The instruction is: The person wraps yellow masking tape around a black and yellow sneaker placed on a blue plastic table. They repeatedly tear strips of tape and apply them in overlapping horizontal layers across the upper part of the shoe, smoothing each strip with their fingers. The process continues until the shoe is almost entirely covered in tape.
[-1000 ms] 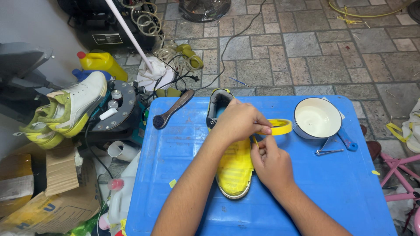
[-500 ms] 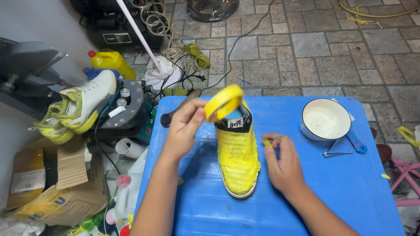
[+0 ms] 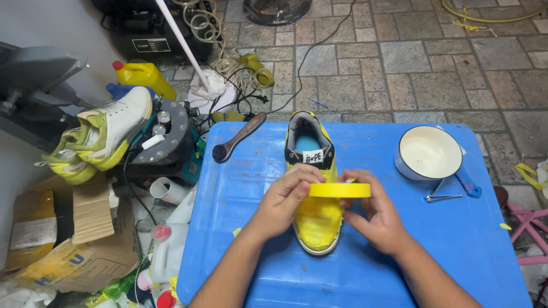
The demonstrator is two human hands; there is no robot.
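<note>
A sneaker, its front wrapped in yellow tape, lies on the blue table with its black heel collar pointing away from me. Both hands hold a roll of yellow masking tape flat above the shoe's middle. My left hand pinches the roll's left edge. Gripping its right side from below is my right hand. The roll hides part of the shoe's tongue area.
A dark shoe brush lies at the table's far left corner. A white bowl with a blue handle and metal tweezers sit to the right. A white and green sneaker, bottles and cardboard crowd the floor at left.
The tape roll came down from above the heel collar to the shoe's middle. My right hand moved up from the table and joined the left on the roll.
</note>
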